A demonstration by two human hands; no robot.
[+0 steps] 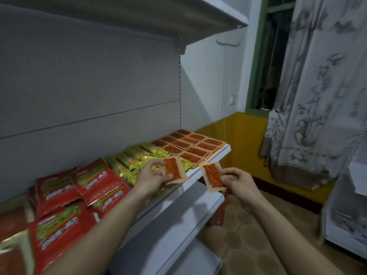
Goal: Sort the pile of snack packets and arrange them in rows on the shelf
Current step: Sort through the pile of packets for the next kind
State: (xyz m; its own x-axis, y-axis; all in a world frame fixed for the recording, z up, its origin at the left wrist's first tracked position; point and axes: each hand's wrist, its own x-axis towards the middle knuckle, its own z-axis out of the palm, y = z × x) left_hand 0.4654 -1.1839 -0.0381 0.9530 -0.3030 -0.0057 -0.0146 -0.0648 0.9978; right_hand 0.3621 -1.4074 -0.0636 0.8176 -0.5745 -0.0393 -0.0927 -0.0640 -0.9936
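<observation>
My left hand [152, 176] pinches a small clear packet of orange-red snack strips [174, 170] just above the shelf's front edge [210, 158]. Off the shelf's front, my right hand [237, 182] holds a second packet of the same kind [212, 176], and a dark red packet [218, 215] hangs below that hand. At the shelf's far right end lie rows of flat orange packets [190, 144]. Yellow-green packets [137, 157] sit in the middle, and red packets [79, 187] lie at the left.
An upper shelf board [178, 14] overhangs the work area. A lower shelf [178, 221] juts out beneath my arms. To the right are a patterned curtain [317, 96], a green window frame [256, 76], a yellow lower wall and a white cabinet [345, 215] on the floor.
</observation>
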